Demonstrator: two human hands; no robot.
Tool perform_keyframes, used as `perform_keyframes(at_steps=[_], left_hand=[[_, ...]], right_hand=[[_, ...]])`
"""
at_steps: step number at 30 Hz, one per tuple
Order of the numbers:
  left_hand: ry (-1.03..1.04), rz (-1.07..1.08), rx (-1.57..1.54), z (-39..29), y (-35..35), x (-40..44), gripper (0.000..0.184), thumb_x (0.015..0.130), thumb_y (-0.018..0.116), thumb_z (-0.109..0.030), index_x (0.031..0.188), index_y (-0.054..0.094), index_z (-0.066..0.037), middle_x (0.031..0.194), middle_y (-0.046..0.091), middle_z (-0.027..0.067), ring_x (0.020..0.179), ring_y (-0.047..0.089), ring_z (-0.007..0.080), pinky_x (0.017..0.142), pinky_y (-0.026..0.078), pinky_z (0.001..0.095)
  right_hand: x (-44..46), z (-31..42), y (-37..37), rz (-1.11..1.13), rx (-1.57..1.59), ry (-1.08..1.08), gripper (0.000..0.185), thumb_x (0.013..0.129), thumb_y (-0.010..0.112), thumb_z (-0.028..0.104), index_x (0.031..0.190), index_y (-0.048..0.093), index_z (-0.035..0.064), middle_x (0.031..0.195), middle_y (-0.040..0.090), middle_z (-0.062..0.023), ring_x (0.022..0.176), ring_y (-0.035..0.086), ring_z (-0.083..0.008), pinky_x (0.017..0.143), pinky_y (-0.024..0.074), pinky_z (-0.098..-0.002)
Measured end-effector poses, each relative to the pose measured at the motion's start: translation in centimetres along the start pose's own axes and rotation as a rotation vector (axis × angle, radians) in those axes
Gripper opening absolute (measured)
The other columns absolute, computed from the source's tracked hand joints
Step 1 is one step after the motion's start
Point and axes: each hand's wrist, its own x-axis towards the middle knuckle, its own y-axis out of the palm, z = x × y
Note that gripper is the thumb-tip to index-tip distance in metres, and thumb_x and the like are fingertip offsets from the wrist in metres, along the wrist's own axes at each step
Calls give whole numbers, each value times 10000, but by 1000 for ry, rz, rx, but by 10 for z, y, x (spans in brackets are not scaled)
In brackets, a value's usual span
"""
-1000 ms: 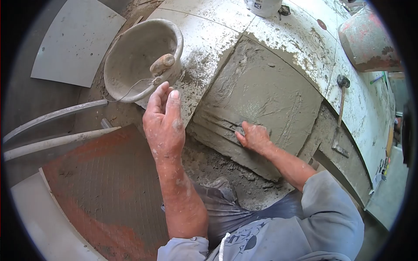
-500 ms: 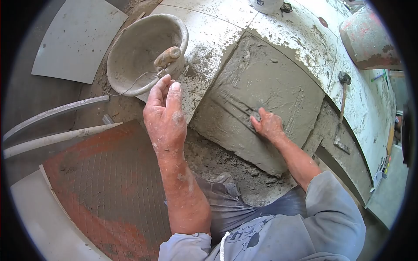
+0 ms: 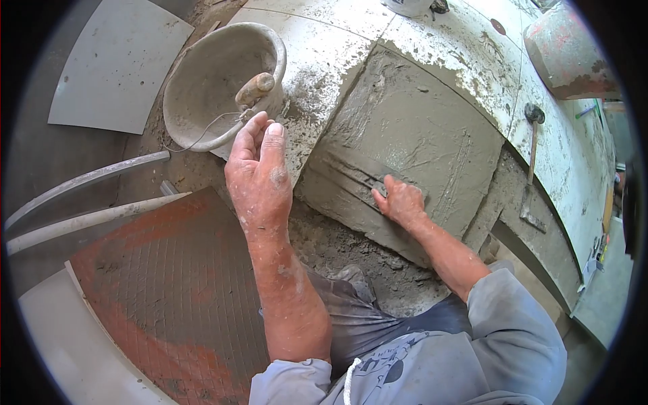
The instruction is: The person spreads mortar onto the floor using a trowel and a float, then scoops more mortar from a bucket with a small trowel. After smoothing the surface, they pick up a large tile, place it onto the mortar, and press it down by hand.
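Observation:
My right hand (image 3: 403, 202) is wrapped round the handle of a plastering trowel (image 3: 358, 177), its blade lying on a square bed of wet grey mortar (image 3: 432, 115). My left hand (image 3: 260, 175) is raised with fingers loosely curved and thumb apart, holding nothing that I can see. Behind its fingertips, nearer the floor, a mortar-caked bucket (image 3: 281, 57) has a wooden-handled tool (image 3: 255, 88) at its rim; the tool's lower part is hidden.
A reddish tile coated with ridged mortar (image 3: 169, 290) lies at lower left, beside two pale curved-looking strips (image 3: 94, 169). White tiles (image 3: 324, 34) spattered with mortar border the bed. A mallet (image 3: 534, 115) lies to the right, below another dirty bucket (image 3: 567, 54).
My right hand and the trowel have shifted slightly left across the mortar. My left hand stays raised in nearly the same place.

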Motion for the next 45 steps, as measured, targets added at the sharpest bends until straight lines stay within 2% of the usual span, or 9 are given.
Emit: perform_keyframes(at_steps=[2,5,10,15,18,20,25,37,45], left_hand=[[4,3,-37,2,0,1,369,921,582,-167,1204,553,68,1076,629,134,992,592,170,889,457,292],[1,7,-59,2,2,2,367,922,579,-163,1203,553,71,1079,627,132,994,589,168,890,455,292],[-3,18,-34,1,6,1,371,922,576,-158,1205,547,79,1095,622,137,1005,586,170,897,451,291],[0,19,-40,-2,3,-3,376,922,572,-155,1217,542,76,1119,616,145,1031,583,180,917,443,299],[10,16,-47,1,1,-2,387,903,608,-201,1225,577,12,1072,631,81,987,565,141,846,418,275],[9,34,0,0,1,-3,376,923,566,-150,1221,538,77,1144,608,160,1067,574,197,948,429,313],[7,62,-13,-3,8,-6,377,933,553,-146,1232,527,82,1167,599,169,1087,570,204,963,426,319],[8,113,-31,3,23,-3,384,935,563,-150,1237,519,82,1154,595,151,1084,561,190,951,429,305],[25,132,-27,0,31,-10,384,933,570,-154,1236,522,78,1126,601,131,1041,566,175,926,434,297]], right_hand=[[-2,3,-2,10,-4,4,406,913,505,455,928,498,49,763,657,-174,711,680,-336,610,545,-448],[-19,21,-4,215,-46,-79,405,920,490,444,937,499,39,762,655,-174,714,682,-329,612,549,-431],[-22,16,14,116,-37,-195,418,920,484,462,944,504,45,758,652,-171,705,683,-317,601,547,-438],[22,-18,-14,5,-18,30,433,894,518,478,945,516,47,807,665,-190,735,679,-355,640,548,-459],[55,-43,-30,-60,6,147,437,890,529,468,977,531,39,864,671,-202,816,673,-368,699,543,-472],[76,-58,-43,-92,23,225,438,888,535,459,1001,542,36,902,673,-208,871,667,-371,738,538,-477],[115,-82,-70,-105,77,361,476,882,548,465,1110,561,47,1015,664,-195,1001,637,-347,832,519,-454],[116,-103,-101,-161,174,400,501,860,559,465,1118,593,37,1070,652,-200,1036,622,-351,868,506,-456],[158,-120,-124,-120,106,353,489,861,572,450,1133,601,44,1089,654,-177,1051,620,-334,874,503,-461]])
